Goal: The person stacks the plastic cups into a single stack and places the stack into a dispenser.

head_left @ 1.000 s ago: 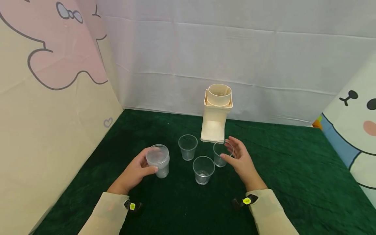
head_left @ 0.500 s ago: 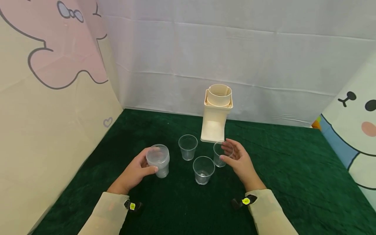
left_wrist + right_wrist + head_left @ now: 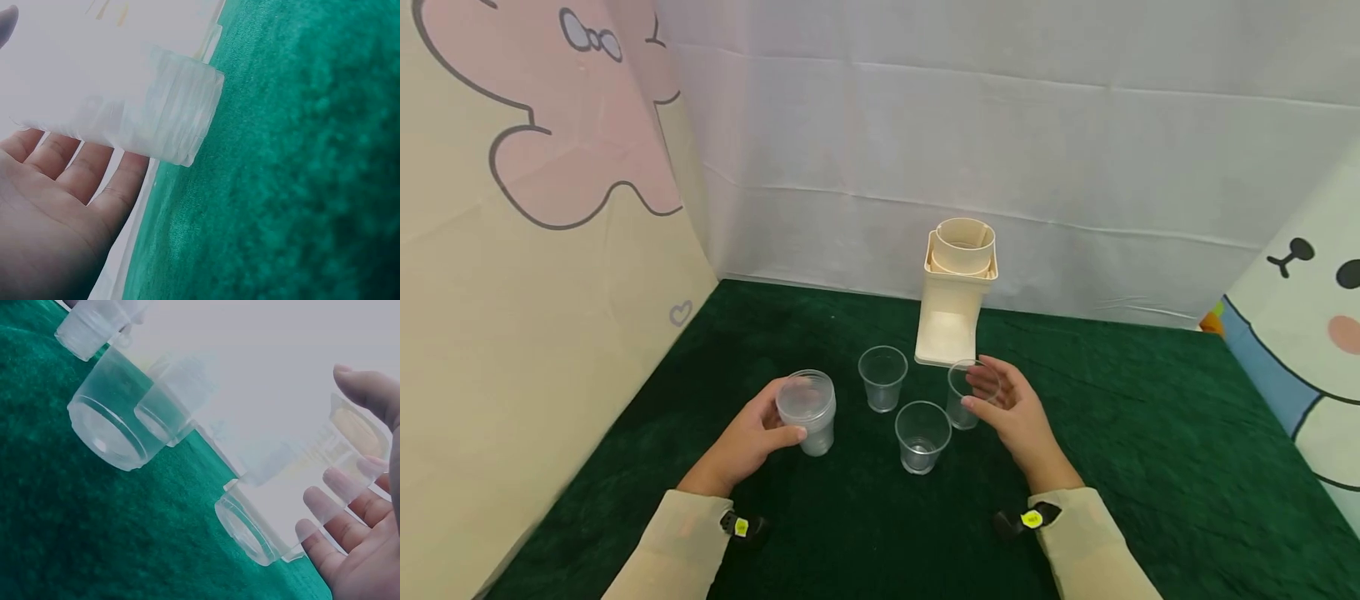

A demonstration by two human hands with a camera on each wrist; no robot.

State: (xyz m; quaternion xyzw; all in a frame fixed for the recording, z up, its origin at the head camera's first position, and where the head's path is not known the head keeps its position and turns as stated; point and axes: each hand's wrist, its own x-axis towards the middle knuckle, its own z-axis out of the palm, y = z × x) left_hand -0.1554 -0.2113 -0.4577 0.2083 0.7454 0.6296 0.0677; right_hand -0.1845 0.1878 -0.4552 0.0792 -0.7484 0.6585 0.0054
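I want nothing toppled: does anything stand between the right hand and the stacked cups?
Yes: the rightmost cup at the right hand, then the front cup and rear cup, nearer the stacked cups.

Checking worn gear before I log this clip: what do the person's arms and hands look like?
Pale cream sleeves, each with a black strap carrying a bright yellow label near its end. The left hand and right hand are bare, without gloves.

Head view: soft, even light is falling on the white backdrop (image 3: pixel 865 125); the green cloth (image 3: pixel 1150 425) is reading dark. Wrist views: glare is bleaching the clear cups (image 3: pixel 103 415); the left hand (image 3: pixel 56 209) is lying dim, cloth blurring alongside.
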